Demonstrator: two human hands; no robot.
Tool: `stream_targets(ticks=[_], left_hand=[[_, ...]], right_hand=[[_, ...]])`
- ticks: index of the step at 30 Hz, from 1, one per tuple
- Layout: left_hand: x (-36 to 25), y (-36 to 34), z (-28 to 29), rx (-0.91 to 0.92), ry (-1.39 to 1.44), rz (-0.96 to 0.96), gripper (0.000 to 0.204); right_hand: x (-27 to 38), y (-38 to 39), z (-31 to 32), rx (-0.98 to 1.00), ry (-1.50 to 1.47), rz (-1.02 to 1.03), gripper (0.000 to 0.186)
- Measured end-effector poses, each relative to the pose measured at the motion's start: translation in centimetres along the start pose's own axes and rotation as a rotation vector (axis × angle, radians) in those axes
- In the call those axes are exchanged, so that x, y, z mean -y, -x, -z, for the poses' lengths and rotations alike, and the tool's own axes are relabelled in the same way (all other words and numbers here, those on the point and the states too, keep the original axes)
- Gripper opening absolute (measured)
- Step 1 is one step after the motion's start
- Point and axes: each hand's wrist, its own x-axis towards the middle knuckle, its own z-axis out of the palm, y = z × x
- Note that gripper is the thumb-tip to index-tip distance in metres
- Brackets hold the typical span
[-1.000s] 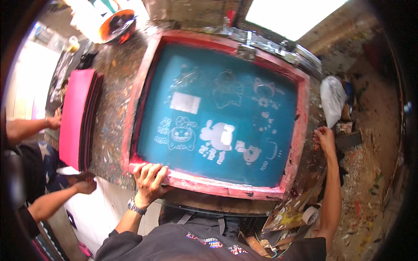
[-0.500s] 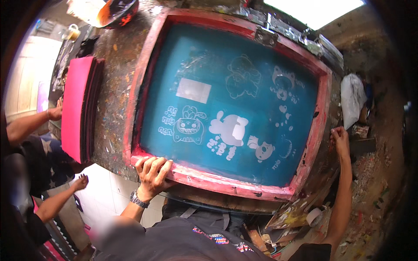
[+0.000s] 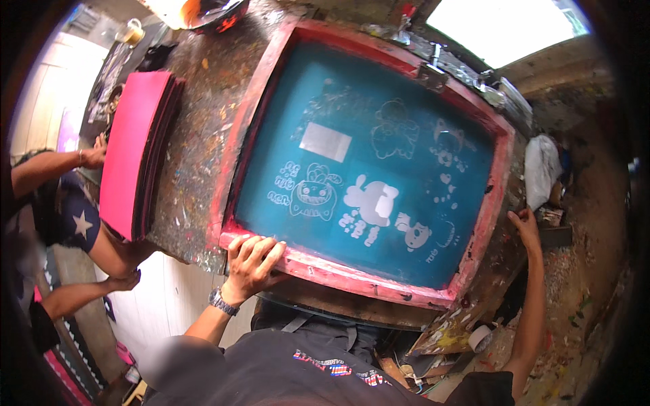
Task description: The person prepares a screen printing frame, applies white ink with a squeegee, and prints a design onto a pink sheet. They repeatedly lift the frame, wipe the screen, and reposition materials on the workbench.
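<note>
A screen printing frame [image 3: 369,276] with red-stained wooden edges lies in front of me. Its teal mesh [image 3: 271,196] carries pale cartoon animal figures, lettering and a light rectangle. My left hand [image 3: 254,267], a watch on its wrist, is closed over the near left corner of the frame, fingers on top of the wood. Off the frame's right side is my right hand [image 3: 526,229], nothing visible in it, thumb and fingertips slightly apart. Just beyond those fingers hangs a white plastic bag [image 3: 543,172]. A metal hinge clamp [image 3: 432,78] holds the far edge of the frame.
Left of the frame, a stack of pink sheets [image 3: 135,155] lies on the paint-stained table [image 3: 200,128]. A co-worker's hand [image 3: 95,154] touches its far side. A bowl with orange paint [image 3: 203,12] stands at the back. A tape roll [image 3: 481,338] lies at lower right.
The view has shifted, so the frame and pink stack appear farther right. My right hand's fingers have loosened from a pinch. A co-worker's lower hand has come down beside their leg.
</note>
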Motion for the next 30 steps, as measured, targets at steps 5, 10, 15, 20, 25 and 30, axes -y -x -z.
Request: stream_targets(ticks=[5,10,15,20,25,30], left_hand=[[0.1,1.2,0.0,0.046,-0.003,0.007,0.057],[-0.3,1.9,0.0,0.034,-0.054,0.002,0.048],[-0.4,2.0,-0.8,0.005,-0.083,0.003,0.043],[-0.6,0.9,-0.5,-0.002,-0.054,0.015,0.056],[-0.7,-0.4,-0.6,-0.041,-0.041,-0.009,0.065],[-0.5,0.1,-0.3,-0.041,-0.045,-0.012,0.063]], right_hand=[[0.4,-0.2,1.1,0.132,0.075,-0.054,0.044],[1.0,1.1,0.2,0.101,-0.014,-0.007,0.049],[2.4,1.2,0.2,0.170,-0.047,-0.073,0.055],[3.9,1.2,0.5,0.123,-0.069,-0.055,0.053],[2.1,-0.4,2.1,0.229,-0.169,-0.079,0.051],[2.0,-0.7,1.6,0.211,-0.056,-0.071,0.049]])
